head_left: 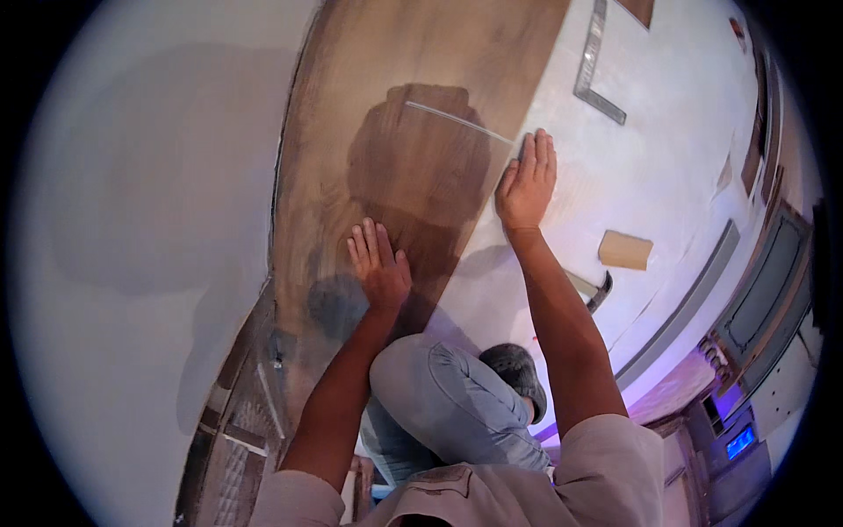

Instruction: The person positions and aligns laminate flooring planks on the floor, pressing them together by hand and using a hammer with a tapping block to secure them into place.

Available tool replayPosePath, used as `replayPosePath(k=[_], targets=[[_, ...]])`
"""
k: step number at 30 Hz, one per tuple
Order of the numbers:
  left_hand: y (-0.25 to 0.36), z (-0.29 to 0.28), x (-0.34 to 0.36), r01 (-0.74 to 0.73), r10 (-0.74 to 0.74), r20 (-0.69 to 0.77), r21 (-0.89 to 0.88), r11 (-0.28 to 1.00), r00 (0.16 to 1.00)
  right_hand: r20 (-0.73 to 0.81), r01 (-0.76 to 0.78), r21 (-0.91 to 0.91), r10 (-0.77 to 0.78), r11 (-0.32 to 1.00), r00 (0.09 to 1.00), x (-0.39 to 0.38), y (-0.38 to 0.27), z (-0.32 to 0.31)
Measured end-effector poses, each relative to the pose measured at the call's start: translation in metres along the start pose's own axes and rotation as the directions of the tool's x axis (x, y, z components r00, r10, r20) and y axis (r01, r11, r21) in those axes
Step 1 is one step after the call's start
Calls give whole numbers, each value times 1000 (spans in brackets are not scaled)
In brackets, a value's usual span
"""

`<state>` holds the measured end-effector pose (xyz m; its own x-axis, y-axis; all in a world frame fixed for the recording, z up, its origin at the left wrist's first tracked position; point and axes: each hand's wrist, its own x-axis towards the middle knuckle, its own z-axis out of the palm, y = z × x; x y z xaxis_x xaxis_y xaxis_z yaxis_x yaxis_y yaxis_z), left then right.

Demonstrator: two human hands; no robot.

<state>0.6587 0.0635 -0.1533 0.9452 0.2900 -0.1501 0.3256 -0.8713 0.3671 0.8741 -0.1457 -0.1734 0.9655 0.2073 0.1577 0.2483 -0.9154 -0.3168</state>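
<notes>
Wood-look floor boards (334,123) run along a white wall, with a dark shadow across them. My left hand (382,272) lies on the boards with its fingers stretched out, holding nothing. At the boards' right edge, where they meet the white sheeting (676,132), my right hand (527,184) rests flat with straight fingers and a bare grip. A thin whitish line (461,122) crosses the board from its middle to near my right fingertips; whether it is a strip or an open joint, I cannot tell.
On the white sheeting lie a metal carpenter's square (590,66), a tan block (625,250), a dark curved-ended tool (601,292) partly behind my right forearm, and a long grey strip (685,303). The white wall (158,176) borders the boards at left. My bent knee (439,386) is close below.
</notes>
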Motion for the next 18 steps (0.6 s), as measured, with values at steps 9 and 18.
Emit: replayPosePath(k=[9, 18], targets=[[12, -30, 110, -302, 296, 177, 6, 953, 939, 35, -85, 47, 83, 995, 996, 4, -1, -7], [-6, -18, 151, -417, 405, 152, 57, 907, 902, 95, -111, 55, 106, 992, 990, 5, 2, -2]])
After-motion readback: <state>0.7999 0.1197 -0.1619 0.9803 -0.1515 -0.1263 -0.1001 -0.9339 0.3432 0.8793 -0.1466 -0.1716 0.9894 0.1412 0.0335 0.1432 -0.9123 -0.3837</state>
